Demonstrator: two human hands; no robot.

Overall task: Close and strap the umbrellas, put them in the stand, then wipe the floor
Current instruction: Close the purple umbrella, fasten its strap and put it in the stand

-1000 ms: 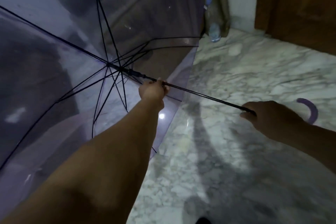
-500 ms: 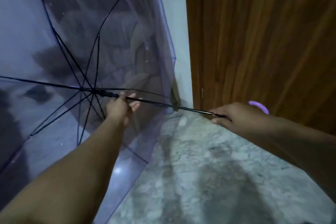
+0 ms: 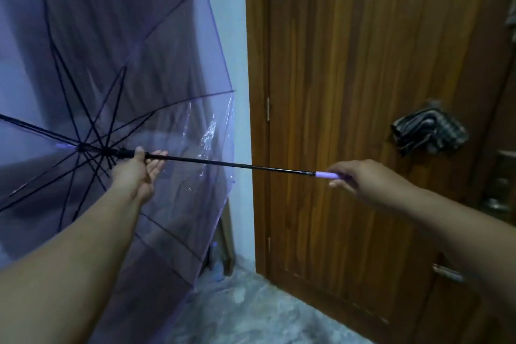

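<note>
Still-open umbrella (image 3: 145, 70) btwn left hand (image 3: 136, 173) & right hand (image 3: 360, 179).

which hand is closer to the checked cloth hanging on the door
Right. The right hand grips the umbrella's purple handle just below and left of the checked cloth. The left hand is on the shaft far to the left, by the canopy hub.

An open umbrella (image 3: 111, 86) with a clear purple canopy fills the nine-to-twelve o'clock side, its black shaft (image 3: 223, 162) running level toward three o'clock. The left hand (image 3: 139, 169) cradles the shaft near the runner, fingers loosely extended. The right hand (image 3: 360, 179) pinches the lilac handle (image 3: 326, 175) before a wooden door (image 3: 363, 92). A checked cloth (image 3: 428, 131) hangs on the door at three o'clock.
</note>
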